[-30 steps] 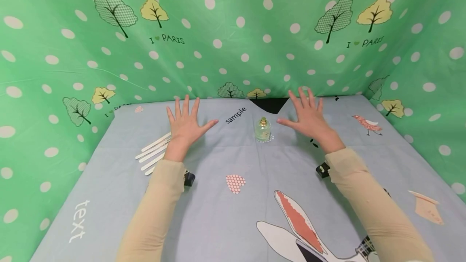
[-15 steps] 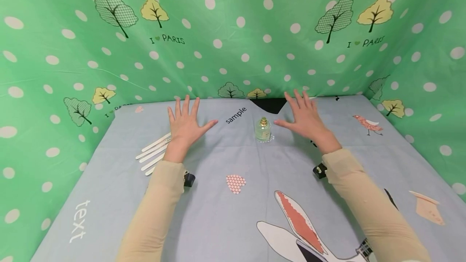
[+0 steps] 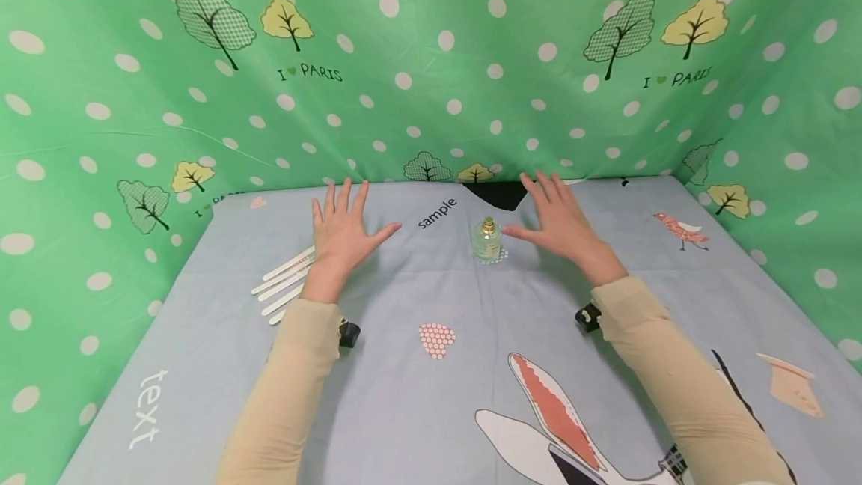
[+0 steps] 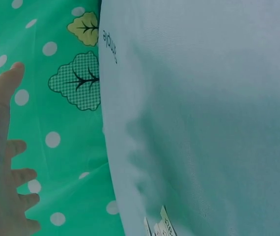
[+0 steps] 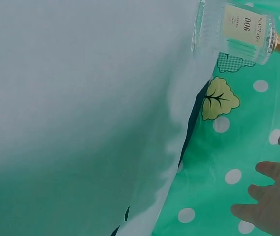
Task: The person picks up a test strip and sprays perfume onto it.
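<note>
A clear glass perfume bottle (image 3: 486, 243) with a gold neck stands upright on the table, right of the middle. In the right wrist view the bottle (image 5: 243, 29) shows a pale label reading 006. My right hand (image 3: 562, 227) is spread just right of it, the thumb tip close to the gold neck, holding nothing. My left hand (image 3: 342, 238) is spread over the table on the left with nothing in it. Beside and partly beneath that hand lie several flat white sticks (image 3: 286, 283), their far ends hidden by the wrist. Their printed tips (image 4: 163, 226) show in the left wrist view.
A grey-blue cloth (image 3: 404, 395) printed with a rabbit, heart, bird and words covers the table. Green dotted curtains (image 3: 431, 58) rise behind it and along both sides. Each wrist bears a small black camera, as on the right wrist (image 3: 588, 317).
My right hand has moved left towards the perfume bottle, and its fingers have drawn a little closer together. The left hand, bottle and sticks are nearly unchanged.
</note>
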The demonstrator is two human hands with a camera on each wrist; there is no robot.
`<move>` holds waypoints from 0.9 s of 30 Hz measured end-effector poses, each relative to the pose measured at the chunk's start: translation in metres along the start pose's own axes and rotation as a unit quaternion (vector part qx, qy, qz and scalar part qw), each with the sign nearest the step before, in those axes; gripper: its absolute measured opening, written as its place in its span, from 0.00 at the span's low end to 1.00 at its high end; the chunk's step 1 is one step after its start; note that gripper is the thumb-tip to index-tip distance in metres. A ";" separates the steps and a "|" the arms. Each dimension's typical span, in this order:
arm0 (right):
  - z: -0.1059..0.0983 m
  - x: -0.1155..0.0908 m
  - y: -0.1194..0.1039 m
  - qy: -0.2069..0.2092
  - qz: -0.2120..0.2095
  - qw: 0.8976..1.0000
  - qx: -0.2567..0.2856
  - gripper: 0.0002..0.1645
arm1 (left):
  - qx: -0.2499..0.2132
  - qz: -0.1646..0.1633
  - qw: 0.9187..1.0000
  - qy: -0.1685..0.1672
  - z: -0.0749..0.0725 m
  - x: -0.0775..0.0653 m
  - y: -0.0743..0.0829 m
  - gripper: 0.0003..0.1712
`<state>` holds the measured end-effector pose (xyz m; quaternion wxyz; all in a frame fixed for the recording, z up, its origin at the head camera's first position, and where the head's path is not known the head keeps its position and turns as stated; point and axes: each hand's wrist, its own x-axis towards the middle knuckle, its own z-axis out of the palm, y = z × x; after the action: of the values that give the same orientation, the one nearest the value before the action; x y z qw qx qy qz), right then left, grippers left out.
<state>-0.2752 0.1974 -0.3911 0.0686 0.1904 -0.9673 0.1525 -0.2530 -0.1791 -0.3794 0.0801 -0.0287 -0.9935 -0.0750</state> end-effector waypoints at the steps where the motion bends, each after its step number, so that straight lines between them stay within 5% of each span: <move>1: 0.000 0.000 0.000 0.000 0.001 1.000 0.000 0.65 | -0.001 0.001 1.000 0.001 0.000 0.000 0.000 0.60; 27: 0.009 -0.001 -0.013 -0.037 0.009 0.998 0.048 0.65 | -0.018 0.017 1.000 0.010 -0.004 -0.008 0.001 0.52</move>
<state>-0.2702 0.1829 -0.3963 0.0221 0.1902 -0.9625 0.1923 -0.2440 -0.1795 -0.3766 0.0904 -0.0459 -0.9906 -0.0921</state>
